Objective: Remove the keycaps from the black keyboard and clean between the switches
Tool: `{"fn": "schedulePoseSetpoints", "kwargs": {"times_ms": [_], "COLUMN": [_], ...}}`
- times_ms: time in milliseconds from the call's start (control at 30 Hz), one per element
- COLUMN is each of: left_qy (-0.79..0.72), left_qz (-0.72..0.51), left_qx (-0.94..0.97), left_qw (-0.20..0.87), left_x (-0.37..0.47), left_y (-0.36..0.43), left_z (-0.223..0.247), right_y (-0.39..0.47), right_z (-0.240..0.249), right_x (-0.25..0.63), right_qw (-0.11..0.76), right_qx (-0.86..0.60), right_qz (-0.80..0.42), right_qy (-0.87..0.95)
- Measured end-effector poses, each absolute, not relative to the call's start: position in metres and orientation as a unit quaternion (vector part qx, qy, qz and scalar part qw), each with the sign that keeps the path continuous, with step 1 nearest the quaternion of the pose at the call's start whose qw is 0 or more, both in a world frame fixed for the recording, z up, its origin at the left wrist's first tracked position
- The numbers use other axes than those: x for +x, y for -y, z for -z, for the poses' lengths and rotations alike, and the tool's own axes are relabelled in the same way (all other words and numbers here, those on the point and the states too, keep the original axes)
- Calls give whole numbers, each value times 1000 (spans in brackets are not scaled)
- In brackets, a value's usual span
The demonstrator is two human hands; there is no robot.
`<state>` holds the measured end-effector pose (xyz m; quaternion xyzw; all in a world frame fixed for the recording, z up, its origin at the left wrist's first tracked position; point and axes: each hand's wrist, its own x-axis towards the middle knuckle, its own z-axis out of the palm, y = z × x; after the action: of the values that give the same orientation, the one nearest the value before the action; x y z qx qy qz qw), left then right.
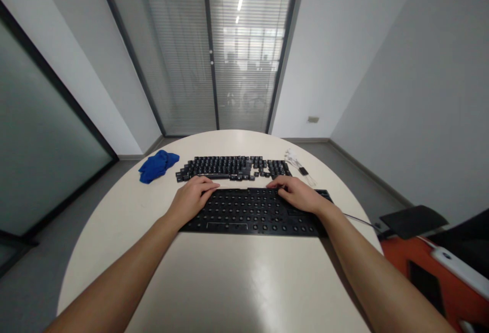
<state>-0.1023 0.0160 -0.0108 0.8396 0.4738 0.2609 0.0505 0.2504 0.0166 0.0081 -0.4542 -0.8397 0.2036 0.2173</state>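
A black keyboard (244, 216) stripped of its keycaps lies flat on the table in front of me, its bare key sockets showing in rows. My left hand (194, 196) is at its far left corner, with fingers close together and pressed on the far edge. Over the right part, my right hand (298, 193) is bent, its index finger and thumb at the far edge. The fingers' undersides are hidden. Just beyond the keyboard, loose black keycaps (221, 165) are laid out in rows like a keyboard layout.
A crumpled blue cloth (157, 166) lies on the round white table (126, 231) at the left. To the right of the keycaps is a white bundled cable (294, 159). A thin dark cable (359, 219) runs off the right edge near an orange chair (405, 267) holding a white power strip (458, 267).
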Motion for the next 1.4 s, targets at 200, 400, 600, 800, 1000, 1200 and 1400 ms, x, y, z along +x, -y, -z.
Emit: {"fn": "schedulePoseSetpoints", "kwargs": {"times_ms": [200,400,600,800,1000,1200,1400], "left_qy": [-472,-455,-449,-453,-466,-473,-466], "left_qz": [-256,-254,-253,-252,-262,-261,-266], "left_qx": [843,853,856,854,844,840,842], "left_qw": [32,16,29,34,43,53,60], "left_x": [-97,-89,-86,-92,-98,-102,-102], "left_y": [-12,-6,-4,-6,-8,-10,-10], "left_z": [9,7,6,3,0,1,2], "right_y": [-16,-16,-16,-17,-18,-18,-18], "right_z": [-8,-10,-9,-9,-8,-8,-9], "right_x": [250,248,249,253,260,261,259], "right_qw": [214,209,206,200,203,207,215], "right_qx": [-457,-460,-457,-446,-459,-455,-462], "right_qz": [-201,-204,-200,-217,-232,-230,-233], "right_qy": [840,839,842,845,833,835,828]}}
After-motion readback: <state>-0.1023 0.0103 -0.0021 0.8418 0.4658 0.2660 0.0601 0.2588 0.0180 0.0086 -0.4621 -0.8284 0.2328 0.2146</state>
